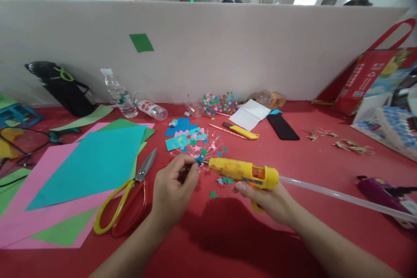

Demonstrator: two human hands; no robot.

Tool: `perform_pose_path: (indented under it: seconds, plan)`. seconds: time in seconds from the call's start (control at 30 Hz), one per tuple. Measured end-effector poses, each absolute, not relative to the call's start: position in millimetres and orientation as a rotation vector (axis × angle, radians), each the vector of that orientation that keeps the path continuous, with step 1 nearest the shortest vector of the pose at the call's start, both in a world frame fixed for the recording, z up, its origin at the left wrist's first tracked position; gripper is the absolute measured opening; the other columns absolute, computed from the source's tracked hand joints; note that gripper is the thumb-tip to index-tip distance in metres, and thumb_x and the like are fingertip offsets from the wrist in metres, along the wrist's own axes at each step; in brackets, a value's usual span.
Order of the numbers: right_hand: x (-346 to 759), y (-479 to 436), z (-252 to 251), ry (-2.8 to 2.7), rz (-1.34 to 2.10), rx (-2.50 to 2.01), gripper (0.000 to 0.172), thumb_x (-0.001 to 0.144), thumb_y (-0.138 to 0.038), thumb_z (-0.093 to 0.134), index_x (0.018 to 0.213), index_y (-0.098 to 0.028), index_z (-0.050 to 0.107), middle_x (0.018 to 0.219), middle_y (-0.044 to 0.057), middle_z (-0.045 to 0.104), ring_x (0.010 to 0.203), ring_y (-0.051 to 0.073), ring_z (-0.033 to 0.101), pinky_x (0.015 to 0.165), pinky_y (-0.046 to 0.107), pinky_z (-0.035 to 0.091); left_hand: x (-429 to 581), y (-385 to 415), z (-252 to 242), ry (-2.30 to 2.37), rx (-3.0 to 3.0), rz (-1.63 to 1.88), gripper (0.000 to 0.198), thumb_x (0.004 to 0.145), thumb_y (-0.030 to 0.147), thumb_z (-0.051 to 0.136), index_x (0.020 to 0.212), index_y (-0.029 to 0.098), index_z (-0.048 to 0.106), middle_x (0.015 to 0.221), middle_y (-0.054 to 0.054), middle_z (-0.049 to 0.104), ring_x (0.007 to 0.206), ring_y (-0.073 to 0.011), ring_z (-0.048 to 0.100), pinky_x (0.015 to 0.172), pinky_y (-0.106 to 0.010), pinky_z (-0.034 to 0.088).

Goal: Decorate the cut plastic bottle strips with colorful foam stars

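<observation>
My right hand (265, 200) is wrapped round a yellow hot glue gun (243, 171), a long clear glue stick (325, 189) trailing from its back. The gun's nozzle points left and meets a small blue star (198, 160). My left hand (177, 182) pinches that star between thumb and fingertips. Just beyond the nozzle lies a clear plastic piece covered in colourful stars (208, 143). Loose stars (224, 180) and a single green star (213, 194) lie on the red table below the gun.
Scissors (140, 182) lie on coloured paper sheets (87, 169) at left. Bottles (122, 100) and a black flask (65, 89) line the white partition (195, 52). Farther back are a yellow cutter (243, 131), a phone (282, 126) and a star-covered bottle part (220, 103). A purple device (387, 195) sits right.
</observation>
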State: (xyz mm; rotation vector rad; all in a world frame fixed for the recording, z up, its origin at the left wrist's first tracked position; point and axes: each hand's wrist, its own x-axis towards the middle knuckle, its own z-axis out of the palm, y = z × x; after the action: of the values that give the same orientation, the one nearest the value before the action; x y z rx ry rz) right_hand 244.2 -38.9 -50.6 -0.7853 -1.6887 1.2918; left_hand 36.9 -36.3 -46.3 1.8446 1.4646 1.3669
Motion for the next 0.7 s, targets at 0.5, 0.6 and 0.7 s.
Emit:
perform_pose_path:
  seconds: [0.5,0.6,0.7]
  plan:
    - [244.3,-38.1,-48.3,-1.723,1.273,-0.769,0.032,0.088,-0.046,0.058,0.115,-0.030,0.067,0.086,0.005,0.071,0.081,0.022,0.064,0.056,0.027,0.053,37.7,-36.3,-45.8,1.455,1.868,1.375,0.013,0.084,0.019,0.052,0.071,0.020,0.054,0.049,0.008,0.051,0.044,-0.0078,0.050,0.047,-0.019,0.041]
    - [244.0,-38.5,-47.3,-1.716,1.278,-0.790,0.033,0.088,-0.046,0.058,0.115,-0.029,0.067,0.083,0.004,0.070,0.080,0.021,0.064,0.055,0.026,0.052,37.4,-36.6,-46.2,1.453,1.865,1.380,0.012,0.084,0.020,0.052,0.072,0.020,0.054,0.050,0.008,0.051,0.044,-0.0077,0.051,0.047,-0.018,0.041]
    - [243.9,-39.1,-46.2,-1.711,1.288,-0.818,0.034,0.088,-0.047,0.058,0.115,-0.029,0.067,0.084,0.005,0.070,0.079,0.021,0.064,0.054,0.026,0.052,37.3,-36.5,-46.2,1.455,1.862,1.390,0.013,0.084,0.019,0.052,0.071,0.020,0.054,0.049,0.008,0.051,0.044,-0.0075,0.051,0.047,-0.018,0.041]
